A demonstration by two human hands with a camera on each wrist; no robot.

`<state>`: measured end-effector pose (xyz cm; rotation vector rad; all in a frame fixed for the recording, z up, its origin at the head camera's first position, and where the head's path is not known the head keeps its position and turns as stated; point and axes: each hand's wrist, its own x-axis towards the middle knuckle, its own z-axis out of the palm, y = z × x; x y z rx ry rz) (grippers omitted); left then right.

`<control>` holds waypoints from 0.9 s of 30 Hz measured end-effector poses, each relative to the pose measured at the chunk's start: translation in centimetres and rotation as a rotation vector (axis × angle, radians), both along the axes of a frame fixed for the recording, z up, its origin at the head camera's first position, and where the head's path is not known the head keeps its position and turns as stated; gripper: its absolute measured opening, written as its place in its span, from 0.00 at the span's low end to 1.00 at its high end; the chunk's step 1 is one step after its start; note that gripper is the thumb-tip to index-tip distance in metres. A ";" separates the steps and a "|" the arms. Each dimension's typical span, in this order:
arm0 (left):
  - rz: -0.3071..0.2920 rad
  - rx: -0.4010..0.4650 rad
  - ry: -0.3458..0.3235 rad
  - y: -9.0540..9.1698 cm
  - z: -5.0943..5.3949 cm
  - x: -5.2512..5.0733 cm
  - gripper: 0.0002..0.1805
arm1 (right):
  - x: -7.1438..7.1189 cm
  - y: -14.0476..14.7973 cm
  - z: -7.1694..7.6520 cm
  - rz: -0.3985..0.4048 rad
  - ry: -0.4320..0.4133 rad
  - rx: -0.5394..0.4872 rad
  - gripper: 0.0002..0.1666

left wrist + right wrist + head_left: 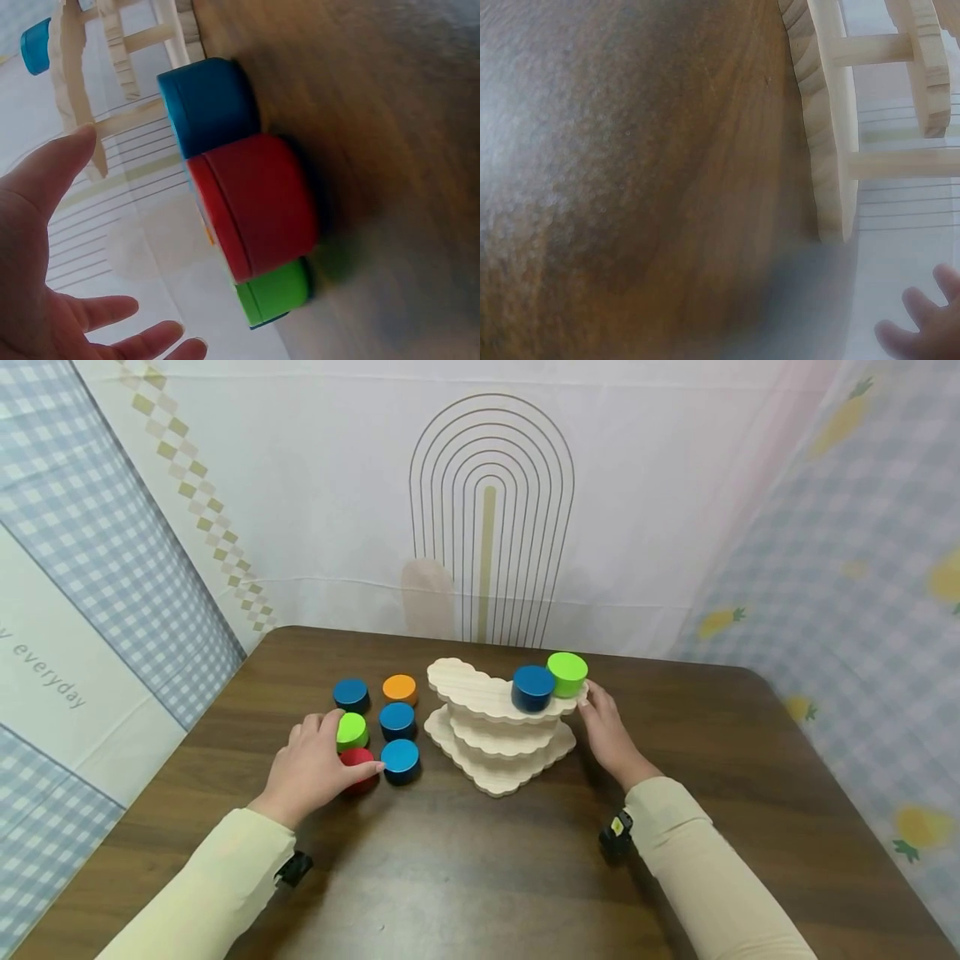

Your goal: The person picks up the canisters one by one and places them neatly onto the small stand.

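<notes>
A tiered pale wooden stand (497, 739) with scalloped shelves sits mid-table. On its top shelf are a dark blue round block (533, 687) and a bright green round block (567, 673). My left hand (311, 768), thumb and fingers spread, is over a red round block (255, 206); the left wrist view shows a gap between them. A blue block (210, 105) and a green block (276, 291) flank the red one. My right hand (611, 735) is at the right end of the top shelf, fingers extended and partly hidden; whether they touch it is unclear.
Left of the stand, an orange block (400, 689) and more blue blocks (351, 695) stand close together on the brown wooden table (480, 877). A patterned white cloth (322, 485) hangs behind the table's far edge.
</notes>
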<state>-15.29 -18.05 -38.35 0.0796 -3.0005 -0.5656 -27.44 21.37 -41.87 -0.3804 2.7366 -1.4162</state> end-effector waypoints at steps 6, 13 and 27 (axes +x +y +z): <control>0.007 0.003 -0.064 -0.3 -0.6 0.3 0.53 | 0.1 0.0 0.1 0.004 0.008 0.005 0.35; -0.001 0.037 -0.130 -0.5 -1.5 0.5 0.51 | 0.0 0.0 0.2 0.004 0.003 -0.001 0.34; 0.004 0.155 -0.229 -1.0 -2.6 0.5 0.48 | 0.1 0.0 0.2 0.004 0.002 -0.009 0.35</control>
